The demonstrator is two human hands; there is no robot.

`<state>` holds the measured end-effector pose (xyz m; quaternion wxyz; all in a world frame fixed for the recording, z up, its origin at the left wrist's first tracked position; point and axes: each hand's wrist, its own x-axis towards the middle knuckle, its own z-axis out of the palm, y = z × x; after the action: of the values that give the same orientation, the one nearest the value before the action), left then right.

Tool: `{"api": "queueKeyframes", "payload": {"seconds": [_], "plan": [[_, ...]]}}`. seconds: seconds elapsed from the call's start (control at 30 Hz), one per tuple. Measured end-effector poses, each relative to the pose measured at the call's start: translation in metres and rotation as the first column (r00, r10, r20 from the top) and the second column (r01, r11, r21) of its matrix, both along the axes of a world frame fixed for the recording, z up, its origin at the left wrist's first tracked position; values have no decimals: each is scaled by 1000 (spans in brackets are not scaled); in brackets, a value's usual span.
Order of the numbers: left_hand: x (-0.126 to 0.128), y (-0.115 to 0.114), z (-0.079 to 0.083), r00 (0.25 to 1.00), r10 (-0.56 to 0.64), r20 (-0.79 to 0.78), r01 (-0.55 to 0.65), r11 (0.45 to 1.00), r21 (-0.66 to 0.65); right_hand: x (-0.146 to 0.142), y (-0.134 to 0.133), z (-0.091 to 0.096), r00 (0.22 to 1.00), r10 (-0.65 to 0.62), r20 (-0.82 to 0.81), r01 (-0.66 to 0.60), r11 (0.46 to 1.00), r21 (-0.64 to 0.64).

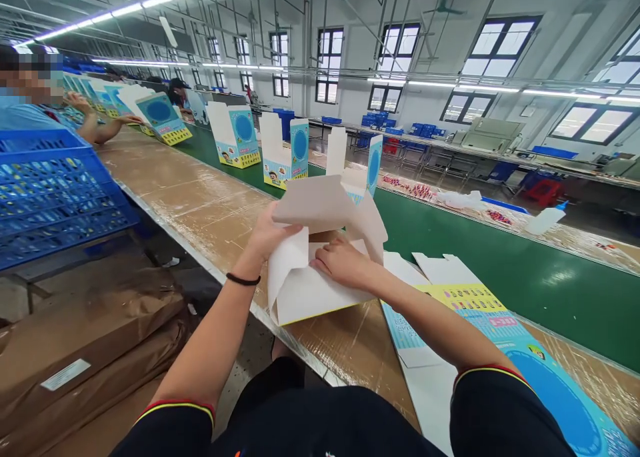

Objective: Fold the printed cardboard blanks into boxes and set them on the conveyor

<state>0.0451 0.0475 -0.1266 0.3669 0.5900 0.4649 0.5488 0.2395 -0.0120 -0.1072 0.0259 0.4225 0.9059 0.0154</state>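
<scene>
A partly folded cardboard box (320, 290) lies in front of me with its plain white inside showing and a yellow edge along the bottom. My left hand (270, 234) grips its left side, thumb over a white flap. Inside the box's opening, my right hand (340, 260) presses on the inner flaps with bent fingers; the fingertips are partly hidden, so whether they grasp a flap does not show. A large loose flap (315, 200) stands up above both hands. To the right, flat printed cartons (470, 310) in blue and yellow lie under my right forearm.
Several opened boxes (240, 137) stand along the green conveyor belt (420, 224). A blue crate (55, 190) is at left, near a co-worker (40, 104). Brown wrapped bundles (100, 350) lie below. Across the belt is a white bottle (547, 218) with a blue tip.
</scene>
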Motion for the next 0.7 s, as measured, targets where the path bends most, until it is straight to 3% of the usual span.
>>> {"api": "queueKeyframes", "payload": {"seconds": [0.07, 0.13, 0.2, 0.23, 0.3, 0.33, 0.4, 0.47, 0.53, 0.6, 0.7], "plan": [[-7, 13, -1, 999, 21, 44, -22, 1000, 7, 14, -5, -3, 978, 116, -173, -76, 972, 224], [-12, 22, 0, 998, 11, 54, -12, 1000, 14, 37, -7, -2, 891, 281, -356, -108, 893, 436], [-13, 31, 1, 999, -3, 38, 2, 1000, 17, 64, 0, 4, 766, 351, -538, 10, 832, 555], [-12, 36, 1, 1000, -4, 27, 3, 1000, 14, 77, 9, 7, 695, 330, -639, 117, 825, 553], [-8, 46, 0, 1000, 12, 2, -12, 1000, 4, 97, 33, 11, 528, 210, -823, 305, 858, 414], [-5, 50, 0, 1000, 26, -11, -26, 1000, -2, 103, 47, 10, 448, 127, -885, 339, 892, 300], [1, 57, -1, 997, 57, -43, -58, 998, -21, 105, 74, 4, 349, -73, -934, 277, 960, 28], [6, 58, -1, 993, 83, -78, -87, 995, -42, 97, 93, -6, 337, -271, -902, 140, 962, -236], [7, 53, 0, 995, 76, -68, -81, 994, -79, 85, 102, -17, 349, -385, -855, 50, 918, -393], [5, 44, -1, 1000, -9, 16, 12, 990, -138, 76, 104, -25, 354, -394, -848, 28, 911, -412], [-2, 29, -7, 958, -214, 193, 253, 943, -214, 72, 104, -31, 396, -337, -854, 47, 936, -348]]}}
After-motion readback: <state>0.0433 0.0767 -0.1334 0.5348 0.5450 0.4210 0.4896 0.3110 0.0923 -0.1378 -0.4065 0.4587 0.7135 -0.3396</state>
